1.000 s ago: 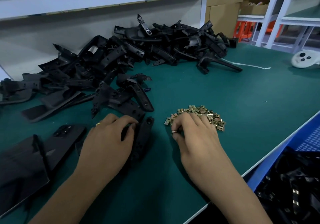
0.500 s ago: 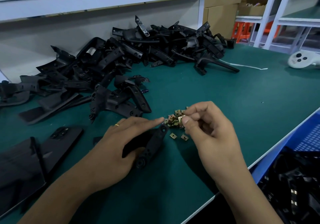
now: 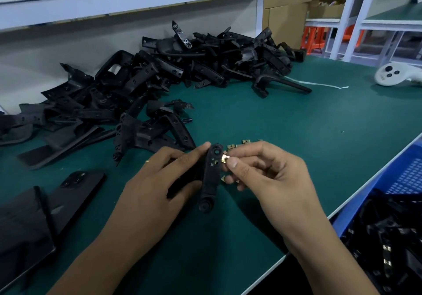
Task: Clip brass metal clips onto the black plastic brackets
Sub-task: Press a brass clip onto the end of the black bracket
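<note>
Above the green bench (image 3: pixel 296 157), left hand (image 3: pixel 157 187) grips the bracket (image 3: pixel 211 176) while right hand (image 3: pixel 262 176) pinches a clip (image 3: pixel 225 158): align squarely, then press home.

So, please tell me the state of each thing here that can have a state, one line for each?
left hand: grips the bracket, lifted off the table.
bracket: held up, tilted, no clip seated yet.
right hand: pinches one brass clip.
brass clip: touching the bracket's right edge.
loose clips: lying on the mat, partly hidden by the hands.
bracket pile: heaped, untouched.
blue crate: holds black parts that carry clips.
</note>
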A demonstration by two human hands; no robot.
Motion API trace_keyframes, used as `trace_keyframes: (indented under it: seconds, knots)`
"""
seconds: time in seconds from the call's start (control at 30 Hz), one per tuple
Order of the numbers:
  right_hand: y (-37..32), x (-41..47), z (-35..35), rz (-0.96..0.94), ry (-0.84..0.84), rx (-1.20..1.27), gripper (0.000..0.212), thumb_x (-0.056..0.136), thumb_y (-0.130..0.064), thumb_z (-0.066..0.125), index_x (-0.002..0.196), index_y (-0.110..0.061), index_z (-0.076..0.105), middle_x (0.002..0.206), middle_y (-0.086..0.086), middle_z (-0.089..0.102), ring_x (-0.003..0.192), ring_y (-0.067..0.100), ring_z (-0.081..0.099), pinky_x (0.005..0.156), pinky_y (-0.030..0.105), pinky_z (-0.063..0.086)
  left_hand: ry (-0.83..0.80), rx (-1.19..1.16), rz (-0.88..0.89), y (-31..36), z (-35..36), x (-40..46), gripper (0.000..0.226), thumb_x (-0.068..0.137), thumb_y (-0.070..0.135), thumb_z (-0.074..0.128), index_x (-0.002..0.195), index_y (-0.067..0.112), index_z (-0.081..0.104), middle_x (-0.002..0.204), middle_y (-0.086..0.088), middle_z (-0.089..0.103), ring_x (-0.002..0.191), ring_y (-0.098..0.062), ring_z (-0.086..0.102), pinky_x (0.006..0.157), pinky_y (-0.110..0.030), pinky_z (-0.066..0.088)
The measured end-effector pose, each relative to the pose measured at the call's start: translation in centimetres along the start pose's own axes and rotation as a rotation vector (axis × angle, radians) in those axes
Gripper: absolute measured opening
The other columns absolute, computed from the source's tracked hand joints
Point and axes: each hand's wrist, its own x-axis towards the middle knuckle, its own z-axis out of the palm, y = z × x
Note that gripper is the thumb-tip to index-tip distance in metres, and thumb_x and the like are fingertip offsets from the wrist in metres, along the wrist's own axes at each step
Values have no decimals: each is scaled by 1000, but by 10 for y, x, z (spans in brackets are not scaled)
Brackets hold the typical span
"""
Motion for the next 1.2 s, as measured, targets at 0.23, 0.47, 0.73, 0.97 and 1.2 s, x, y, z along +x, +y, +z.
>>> trace_keyframes:
  seconds: [0.23, 0.47, 0.73, 0.97, 1.2]
  knots:
    - [0, -1, 0, -23, -32, -19, 4, 90, -6, 75, 93, -8, 76, 81, 8, 77, 69, 20, 71, 62, 22, 54, 9, -22, -13, -3, 1, -1, 55, 98, 51, 59, 148, 60, 40, 117, 20, 55, 109, -11, 60, 85, -28, 51]
    - [1, 0, -2, -31, -51, -17, 5, 90, -7, 75, 92, -11, 77, 82, 8, 78, 69, 19, 71, 63, 22, 53, 15, -33, 3, 0, 1, 0, 61, 90, 51, 55, 149, 56, 43, 115, 18, 55, 106, -14, 60, 85, -29, 52]
    - [2, 0, -4, -44, -78, -7, 5, 90, -5, 76, 91, -9, 78, 81, 10, 77, 68, 17, 70, 62, 22, 53, -4, -45, 13, -2, 1, 0, 59, 93, 47, 60, 149, 56, 43, 114, 18, 55, 105, -12, 60, 83, -35, 54]
    - [2, 0, -6, -20, -124, 74, 7, 89, -6, 74, 95, -4, 78, 85, 14, 78, 73, 24, 74, 64, 25, 56, -2, -80, 31, -3, 1, 0, 55, 99, 41, 62, 149, 57, 43, 116, 16, 56, 106, -16, 61, 84, -29, 51]
    - [-2, -1, -14, 22, -261, 188, 11, 89, -10, 72, 98, -5, 78, 89, 18, 78, 78, 27, 75, 67, 27, 56, -37, -245, 67, 6, -1, 0, 52, 94, 31, 64, 145, 39, 58, 116, 7, 61, 109, -22, 63, 89, -28, 50]
